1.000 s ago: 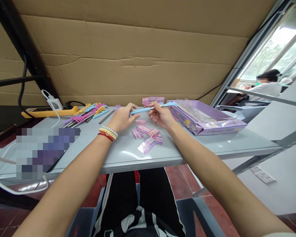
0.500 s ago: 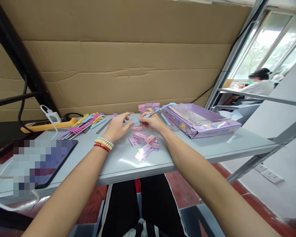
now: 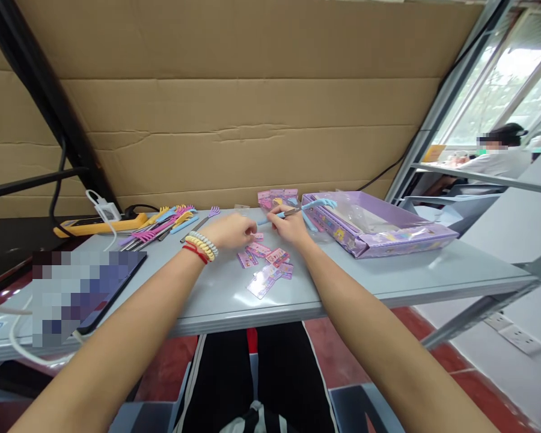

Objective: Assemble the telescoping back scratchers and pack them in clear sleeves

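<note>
A blue telescopic back scratcher [image 3: 321, 204] with a metal shaft is in my right hand [image 3: 289, 225], its clawed head pointing right and its handle left. My left hand [image 3: 235, 230] is closed beside the handle end, fingers curled down; what they pinch, if anything, is hidden. Just below the hands lie several small pink printed cards [image 3: 277, 257] and a shiny purple-and-clear strip [image 3: 262, 282]. Left of my left hand rests a purple back scratcher [image 3: 213, 211] with a metal shaft.
More colourful back scratchers [image 3: 165, 225] are piled at the left, near a yellow-and-black device [image 3: 103, 225] and a white charger [image 3: 108, 209]. A tablet [image 3: 112, 288] lies at front left. On the right stands an open purple box [image 3: 388, 245] holding clear plastic. A person [image 3: 500, 159] sits beyond the frame.
My left hand's fingers, spread apart before, are now curled closed and nearer the handle end. My right hand still holds the blue back scratcher. The view has shifted slightly.
</note>
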Tool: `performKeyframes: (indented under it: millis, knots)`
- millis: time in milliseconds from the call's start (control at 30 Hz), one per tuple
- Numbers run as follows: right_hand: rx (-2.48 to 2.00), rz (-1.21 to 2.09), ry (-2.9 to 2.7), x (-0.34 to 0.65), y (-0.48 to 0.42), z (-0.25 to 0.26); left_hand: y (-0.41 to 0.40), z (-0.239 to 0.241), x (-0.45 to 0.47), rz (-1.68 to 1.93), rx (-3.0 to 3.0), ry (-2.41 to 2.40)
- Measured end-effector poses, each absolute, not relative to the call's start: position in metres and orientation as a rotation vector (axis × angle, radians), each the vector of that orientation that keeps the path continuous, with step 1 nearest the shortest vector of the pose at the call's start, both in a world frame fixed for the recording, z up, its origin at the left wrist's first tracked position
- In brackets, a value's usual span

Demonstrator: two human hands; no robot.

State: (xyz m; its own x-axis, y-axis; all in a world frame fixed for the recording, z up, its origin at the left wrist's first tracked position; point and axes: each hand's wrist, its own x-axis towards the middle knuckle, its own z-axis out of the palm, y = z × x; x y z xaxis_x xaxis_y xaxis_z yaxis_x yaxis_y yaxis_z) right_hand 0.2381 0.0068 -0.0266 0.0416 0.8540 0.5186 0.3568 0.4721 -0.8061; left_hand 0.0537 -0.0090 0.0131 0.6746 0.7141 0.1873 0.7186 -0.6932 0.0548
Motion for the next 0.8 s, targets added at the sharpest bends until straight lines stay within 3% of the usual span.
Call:
performKeyframes:
  millis: [400, 800]
  knots:
    - [-1.075, 0.414, -1.631, 0.237, 0.005, -0.027, 0.007, -0.028, 0.047, -0.488, -2.7, -1.392]
    - [-0.997, 0.658, -1.494, 0.24, 0.009, -0.027, 0.006, -0.03, 0.054, -0.203, -2.873, -1.467]
